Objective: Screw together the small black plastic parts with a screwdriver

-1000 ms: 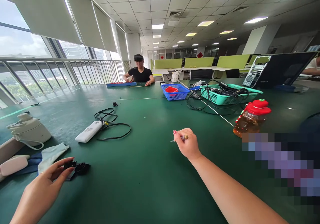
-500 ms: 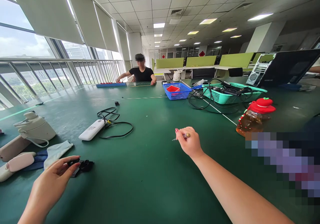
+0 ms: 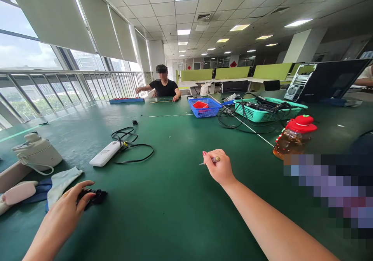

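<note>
My left hand (image 3: 68,202) is low on the left, thumb and forefinger apart. Small black pieces (image 3: 97,197) lie on the green table (image 3: 163,230) beside and partly behind these fingers; their exact kind cannot be made out. Over the middle right of the table, my right hand (image 3: 220,167) is closed around a pen (image 3: 216,159), its thin tip pointing left and its gold-coloured end showing. Left of centre lies a white power bank (image 3: 106,153) with a black cable (image 3: 136,160) curled beside it.
At left are a cream bottle (image 3: 39,152), a light cloth (image 3: 62,183) and a pink-topped item (image 3: 20,193). A blue basket (image 3: 205,112), a teal basket (image 3: 262,116) of cables and a red-lidded jar (image 3: 294,140) stand right. Across the table sits a person (image 3: 164,88) near a blue tray (image 3: 126,100).
The black piece that was raised between my left fingers is now lower, among the other black pieces, and the fingers have spread. My right hand keeps the pen, almost still.
</note>
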Demonstrator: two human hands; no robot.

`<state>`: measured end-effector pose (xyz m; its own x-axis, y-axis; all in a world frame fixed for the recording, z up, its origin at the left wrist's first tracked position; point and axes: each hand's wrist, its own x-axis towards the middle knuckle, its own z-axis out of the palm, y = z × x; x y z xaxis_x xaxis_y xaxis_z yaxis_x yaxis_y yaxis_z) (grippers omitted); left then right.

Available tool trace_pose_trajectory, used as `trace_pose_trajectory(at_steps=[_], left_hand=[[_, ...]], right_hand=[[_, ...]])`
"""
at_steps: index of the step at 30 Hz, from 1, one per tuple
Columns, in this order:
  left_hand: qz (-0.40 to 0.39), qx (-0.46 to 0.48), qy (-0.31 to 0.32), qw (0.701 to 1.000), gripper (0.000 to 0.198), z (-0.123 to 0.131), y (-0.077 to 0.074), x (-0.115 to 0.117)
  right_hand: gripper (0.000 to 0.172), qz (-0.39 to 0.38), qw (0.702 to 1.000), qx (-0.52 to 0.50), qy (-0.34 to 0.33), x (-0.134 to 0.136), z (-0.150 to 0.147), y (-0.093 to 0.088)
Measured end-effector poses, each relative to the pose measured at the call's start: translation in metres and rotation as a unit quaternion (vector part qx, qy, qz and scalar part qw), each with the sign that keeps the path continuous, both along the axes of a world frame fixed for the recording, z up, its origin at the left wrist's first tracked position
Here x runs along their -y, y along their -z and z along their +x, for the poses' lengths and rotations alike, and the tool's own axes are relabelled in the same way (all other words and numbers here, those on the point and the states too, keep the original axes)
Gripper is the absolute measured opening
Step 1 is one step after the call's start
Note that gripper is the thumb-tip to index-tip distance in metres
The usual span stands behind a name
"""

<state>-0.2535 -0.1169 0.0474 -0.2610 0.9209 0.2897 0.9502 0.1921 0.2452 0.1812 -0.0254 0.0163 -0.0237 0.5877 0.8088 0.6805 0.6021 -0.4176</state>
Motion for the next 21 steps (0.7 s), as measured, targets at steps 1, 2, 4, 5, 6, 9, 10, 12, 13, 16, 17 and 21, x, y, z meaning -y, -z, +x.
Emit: trace_pose_trajectory(at_steps=[1,2,4,5,6,9,10,12,13,16,17,21], left_hand=[[0.001,0.005,-0.006,1.0,0.046,-0.001,0.001,-0.001],[0.004,0.006,-0.011,1.0,0.046,-0.002,0.002,-0.001],[0.013,-0.003,-0.012,1.0,0.044,-0.004,0.004,-0.001],[0.017,-0.01,-0.01,1.0,0.043,-0.005,0.005,-0.001],[0.019,-0.014,-0.006,1.0,0.042,-0.006,0.006,-0.002],[0.028,-0.016,0.02,0.999,0.042,-0.009,0.011,-0.004],[0.034,-0.019,0.032,0.999,0.043,-0.01,0.014,-0.005],[0.043,-0.029,0.059,0.997,0.046,-0.013,0.019,-0.007],[0.045,-0.033,0.069,0.996,0.047,-0.014,0.021,-0.008],[0.046,-0.039,0.084,0.995,0.049,-0.016,0.027,-0.009],[0.046,-0.041,0.085,0.994,0.048,-0.016,0.027,-0.008],[0.038,-0.046,0.1,0.993,0.044,-0.014,0.029,-0.007]], right_hand=[[0.048,0.0,1.0,0.001,0.0,0.0,0.0,0.0],[0.048,-0.001,1.0,0.002,0.001,0.0,0.0,-0.001],[0.048,-0.001,1.0,0.004,0.002,0.0,0.0,-0.001],[0.048,-0.001,1.0,0.005,0.003,0.0,0.001,-0.001],[0.048,0.0,1.0,0.006,0.004,0.0,0.001,-0.001],[0.047,0.001,1.0,0.007,0.006,0.0,0.001,-0.001],[0.048,0.001,1.0,0.006,0.005,0.0,0.001,-0.001],[0.048,0.0,1.0,0.002,0.005,0.0,0.001,-0.001],[0.048,-0.001,1.0,0.001,0.005,0.0,0.001,-0.001],[0.049,-0.003,1.0,0.002,0.006,0.0,0.001,-0.001],[0.049,-0.003,1.0,0.003,0.007,0.0,0.001,-0.001],[0.049,-0.004,1.0,0.003,0.006,0.0,0.001,-0.001]])
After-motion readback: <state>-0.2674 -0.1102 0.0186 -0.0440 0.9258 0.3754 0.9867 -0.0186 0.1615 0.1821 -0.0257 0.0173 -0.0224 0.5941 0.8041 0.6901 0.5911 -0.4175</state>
